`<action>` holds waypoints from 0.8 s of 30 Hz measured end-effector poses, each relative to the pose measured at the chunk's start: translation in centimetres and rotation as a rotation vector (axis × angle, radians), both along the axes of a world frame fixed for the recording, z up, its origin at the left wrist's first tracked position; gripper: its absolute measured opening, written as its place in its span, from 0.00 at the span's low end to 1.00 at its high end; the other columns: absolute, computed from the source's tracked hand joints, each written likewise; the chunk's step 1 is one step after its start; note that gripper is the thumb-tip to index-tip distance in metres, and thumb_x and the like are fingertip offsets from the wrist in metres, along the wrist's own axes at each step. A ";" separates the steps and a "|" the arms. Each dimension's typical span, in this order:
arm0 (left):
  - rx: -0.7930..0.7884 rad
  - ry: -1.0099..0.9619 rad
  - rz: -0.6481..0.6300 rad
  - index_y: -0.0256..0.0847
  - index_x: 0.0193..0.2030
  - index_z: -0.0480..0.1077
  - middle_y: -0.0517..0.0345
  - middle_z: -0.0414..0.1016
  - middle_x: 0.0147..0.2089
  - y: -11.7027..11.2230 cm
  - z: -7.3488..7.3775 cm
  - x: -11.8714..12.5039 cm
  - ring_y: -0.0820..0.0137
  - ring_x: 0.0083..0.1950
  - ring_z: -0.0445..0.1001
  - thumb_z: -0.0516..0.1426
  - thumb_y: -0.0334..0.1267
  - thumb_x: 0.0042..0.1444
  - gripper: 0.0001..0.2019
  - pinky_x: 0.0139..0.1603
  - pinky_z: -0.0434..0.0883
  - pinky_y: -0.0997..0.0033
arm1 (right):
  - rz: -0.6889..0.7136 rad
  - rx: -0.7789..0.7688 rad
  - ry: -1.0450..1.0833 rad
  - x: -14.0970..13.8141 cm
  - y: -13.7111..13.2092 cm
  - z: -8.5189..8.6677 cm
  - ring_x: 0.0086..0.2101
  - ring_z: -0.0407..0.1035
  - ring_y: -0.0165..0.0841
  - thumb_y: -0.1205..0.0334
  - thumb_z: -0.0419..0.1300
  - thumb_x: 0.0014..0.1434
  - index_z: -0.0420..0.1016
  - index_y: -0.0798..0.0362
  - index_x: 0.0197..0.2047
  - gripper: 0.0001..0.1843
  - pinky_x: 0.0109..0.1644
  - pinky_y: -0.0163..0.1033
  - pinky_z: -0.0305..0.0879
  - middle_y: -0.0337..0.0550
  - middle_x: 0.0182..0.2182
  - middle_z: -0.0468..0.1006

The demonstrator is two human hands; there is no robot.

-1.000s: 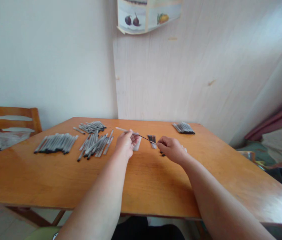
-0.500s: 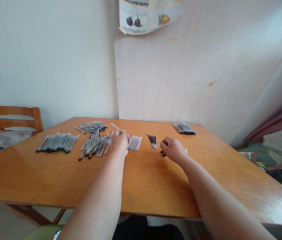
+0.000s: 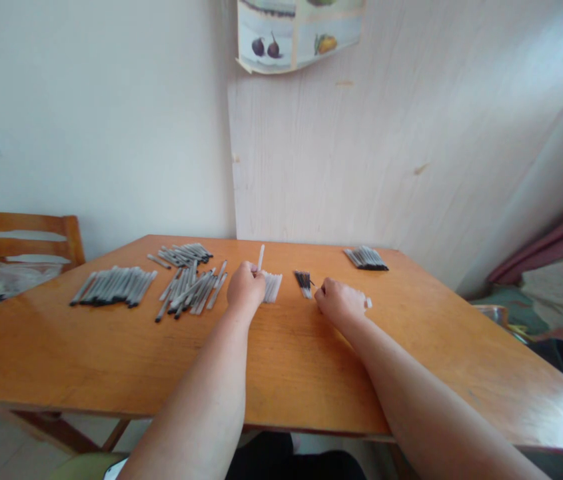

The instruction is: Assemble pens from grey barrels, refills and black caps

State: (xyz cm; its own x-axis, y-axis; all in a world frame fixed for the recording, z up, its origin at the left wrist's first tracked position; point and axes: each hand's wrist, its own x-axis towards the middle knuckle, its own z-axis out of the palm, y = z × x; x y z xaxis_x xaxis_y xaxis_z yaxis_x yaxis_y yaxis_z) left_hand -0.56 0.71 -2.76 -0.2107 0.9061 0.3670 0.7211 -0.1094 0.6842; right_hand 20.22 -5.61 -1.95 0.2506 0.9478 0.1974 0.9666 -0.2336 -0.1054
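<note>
My left hand [image 3: 246, 287] is closed around a translucent white pen barrel [image 3: 261, 257], which points up and away from me. Just right of that hand lies a row of similar pale barrels [image 3: 274, 288], partly covered by it. My right hand [image 3: 340, 300] rests low over the table with its fingers curled and pressed together; what they hold, if anything, is hidden. Beside its fingertips is a small fan of thin dark pen refills [image 3: 304, 283] with clear ends. A small whitish piece [image 3: 368, 303] pokes out past the right side of this hand.
On the wooden table [image 3: 291, 373], black-ended pens lie in a neat row [image 3: 114, 287], a loose pile [image 3: 194, 290] and a farther pile [image 3: 184, 254] to the left. Another bundle of pens [image 3: 367, 257] sits back right. A wooden chair [image 3: 26, 237] stands left; the wall borders the far edge.
My left hand has shifted right, and its barrel has swung from leaning left to nearly upright. My right hand has lowered slightly toward the table, covering the small black pieces that showed beneath it.
</note>
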 end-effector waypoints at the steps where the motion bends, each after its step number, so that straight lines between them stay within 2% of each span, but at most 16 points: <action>1: -0.005 0.030 -0.001 0.42 0.41 0.70 0.47 0.76 0.40 -0.2 0.2 0.0 0.63 0.41 0.74 0.55 0.43 0.55 0.10 0.39 0.65 0.69 | -0.001 -0.005 -0.004 -0.1 0.1 0.0 0.39 0.73 0.44 0.53 0.46 0.60 0.75 0.52 0.41 0.19 0.40 0.45 0.61 0.54 0.37 0.79; 11: -0.005 0.258 0.013 0.41 0.40 0.74 0.44 0.75 0.43 -0.6 0.3 -0.1 0.61 0.45 0.73 0.54 0.39 0.55 0.11 0.43 0.65 0.67 | 0.027 -0.011 -0.007 -0.6 0.3 -0.1 0.39 0.73 0.43 0.54 0.47 0.60 0.76 0.53 0.40 0.19 0.40 0.43 0.62 0.55 0.37 0.79; 16: -0.029 0.301 0.010 0.41 0.40 0.75 0.43 0.75 0.43 -0.9 0.4 0.0 0.60 0.44 0.73 0.53 0.37 0.55 0.11 0.42 0.66 0.66 | 0.083 -0.016 0.006 -0.7 0.3 0.1 0.39 0.73 0.42 0.51 0.47 0.61 0.77 0.51 0.39 0.20 0.40 0.41 0.62 0.53 0.37 0.80; 24: -0.044 0.343 -0.013 0.42 0.41 0.75 0.43 0.75 0.45 -0.8 0.2 -0.1 0.60 0.45 0.73 0.53 0.35 0.55 0.11 0.43 0.65 0.67 | 0.121 0.000 0.033 -0.3 0.4 -0.1 0.38 0.73 0.39 0.53 0.46 0.61 0.78 0.50 0.39 0.20 0.37 0.38 0.60 0.51 0.37 0.80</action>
State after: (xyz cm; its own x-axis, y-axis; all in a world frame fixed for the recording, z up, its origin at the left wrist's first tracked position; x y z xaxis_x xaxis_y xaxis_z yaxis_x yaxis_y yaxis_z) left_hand -0.62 -0.11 -2.54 -0.0701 0.9243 0.3752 0.9085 -0.0961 0.4066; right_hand 19.97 -5.24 -2.01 0.1406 0.9714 0.1912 0.9838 -0.1153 -0.1375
